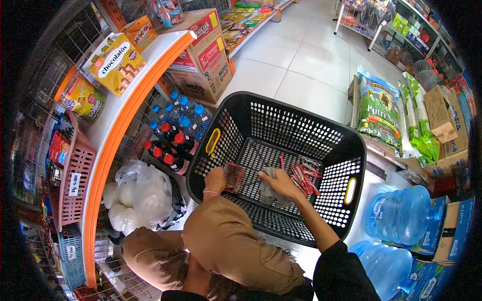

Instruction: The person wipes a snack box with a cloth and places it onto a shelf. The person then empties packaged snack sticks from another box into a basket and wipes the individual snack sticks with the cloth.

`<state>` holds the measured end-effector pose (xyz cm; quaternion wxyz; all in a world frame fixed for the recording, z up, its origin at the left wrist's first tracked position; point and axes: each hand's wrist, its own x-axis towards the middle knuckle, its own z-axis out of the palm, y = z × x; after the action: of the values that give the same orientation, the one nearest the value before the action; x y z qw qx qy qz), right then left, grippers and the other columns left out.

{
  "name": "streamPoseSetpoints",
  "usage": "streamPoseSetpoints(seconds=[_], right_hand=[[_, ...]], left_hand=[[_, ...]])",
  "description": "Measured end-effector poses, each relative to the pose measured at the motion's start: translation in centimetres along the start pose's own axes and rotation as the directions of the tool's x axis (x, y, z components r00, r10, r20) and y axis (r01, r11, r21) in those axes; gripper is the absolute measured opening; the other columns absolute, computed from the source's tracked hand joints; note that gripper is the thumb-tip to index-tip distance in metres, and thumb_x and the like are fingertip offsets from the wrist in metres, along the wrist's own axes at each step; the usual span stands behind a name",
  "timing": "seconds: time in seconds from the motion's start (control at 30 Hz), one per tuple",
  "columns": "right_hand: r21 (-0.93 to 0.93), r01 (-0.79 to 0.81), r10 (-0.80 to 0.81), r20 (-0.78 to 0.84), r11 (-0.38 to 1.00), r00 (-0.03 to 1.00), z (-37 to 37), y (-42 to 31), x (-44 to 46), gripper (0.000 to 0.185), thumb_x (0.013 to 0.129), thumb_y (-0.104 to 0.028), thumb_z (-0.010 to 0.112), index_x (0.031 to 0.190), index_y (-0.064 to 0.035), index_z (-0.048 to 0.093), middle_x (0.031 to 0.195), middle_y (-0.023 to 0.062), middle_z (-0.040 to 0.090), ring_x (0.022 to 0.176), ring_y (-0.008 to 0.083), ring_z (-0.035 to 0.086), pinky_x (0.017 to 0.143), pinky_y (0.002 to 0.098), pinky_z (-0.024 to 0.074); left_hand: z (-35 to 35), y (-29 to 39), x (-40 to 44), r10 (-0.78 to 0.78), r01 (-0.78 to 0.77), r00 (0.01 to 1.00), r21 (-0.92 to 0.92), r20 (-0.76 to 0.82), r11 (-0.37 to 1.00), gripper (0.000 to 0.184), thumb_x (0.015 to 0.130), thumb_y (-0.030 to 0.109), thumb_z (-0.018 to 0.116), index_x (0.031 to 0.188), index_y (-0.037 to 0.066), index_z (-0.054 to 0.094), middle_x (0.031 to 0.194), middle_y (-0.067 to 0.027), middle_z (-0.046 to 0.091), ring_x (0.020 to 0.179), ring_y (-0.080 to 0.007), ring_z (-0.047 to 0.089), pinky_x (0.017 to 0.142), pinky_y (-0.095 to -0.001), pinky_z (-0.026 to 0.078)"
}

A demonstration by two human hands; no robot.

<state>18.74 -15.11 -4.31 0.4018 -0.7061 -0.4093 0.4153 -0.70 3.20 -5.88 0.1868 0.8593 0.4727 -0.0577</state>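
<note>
A large black perforated plastic basket [236,108] with yellow handles stands on the floor before my knees. My left hand [215,181], with a pink band at the wrist, is closed on a small see-through reddish container [234,176] inside the basket's near left side. Right of it, my right hand [279,182] grips a crumpled grey cloth [272,194] low in the basket. Several slim red-and-white packets [303,176] lie loose on the basket floor, just right of my right hand. What is inside the container is too dark to make out.
At left runs an orange-edged shelf [135,95]. Several bottles [173,145] and a clear bag of round white items [138,195] stand below it. Big blue water jugs [399,213] are at right, beyond them a green rice sack [379,108]. Cartons [203,65] are stacked behind.
</note>
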Motion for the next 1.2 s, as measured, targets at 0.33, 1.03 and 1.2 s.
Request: streamPoseSetpoints(seconds=[0.33, 1.03, 1.2], right_hand=[[0.045, -0.022, 0.025, -0.058, 0.999, 0.998, -1.1, -0.5, -0.2, 0.037, 0.099, -0.036, 0.058, 0.081, -0.0033, 0.058, 0.069, -0.0019, 0.052, 0.067, 0.0089, 0.046, 0.063, 0.0303, 0.0424], [0.155, 0.016, 0.006, -0.14, 0.988, 0.99, -2.7, -1.7, -0.1, 0.037, 0.097, -0.037, 0.06, 0.084, -0.0018, 0.059, 0.071, 0.0038, 0.058, 0.065, 0.0127, 0.054, 0.062, 0.0328, 0.0465], [0.166, -0.001, 0.023, -0.132, 0.986, 0.991, -2.7, -1.7, -0.3, 0.041, 0.095, -0.041, 0.059, 0.086, -0.0012, 0.061, 0.073, 0.0104, 0.063, 0.069, 0.0199, 0.061, 0.067, 0.0377, 0.0482]], left_hand=[[3.1, -0.4, 2.8, 0.328, -0.337, 0.941, 0.145, 0.083, 0.93, 0.021, 0.078, 0.017, 0.068, 0.095, 0.004, 0.067, 0.1, -0.0229, 0.067, 0.094, -0.0434, 0.065, 0.08, -0.0518, 0.054], [7.5, -0.6, 7.2, 0.532, -0.69, 0.719, 0.367, 0.447, 0.624, 0.022, 0.088, 0.015, 0.056, 0.106, 0.011, 0.068, 0.091, -0.0159, 0.069, 0.085, -0.037, 0.068, 0.074, -0.0476, 0.055], [5.0, 1.6, 5.6, 0.415, -0.58, 0.813, 0.5, 0.409, 0.643, 0.016, 0.088, 0.018, 0.057, 0.088, 0.01, 0.071, 0.091, -0.014, 0.071, 0.084, -0.0312, 0.07, 0.07, -0.0454, 0.057]])
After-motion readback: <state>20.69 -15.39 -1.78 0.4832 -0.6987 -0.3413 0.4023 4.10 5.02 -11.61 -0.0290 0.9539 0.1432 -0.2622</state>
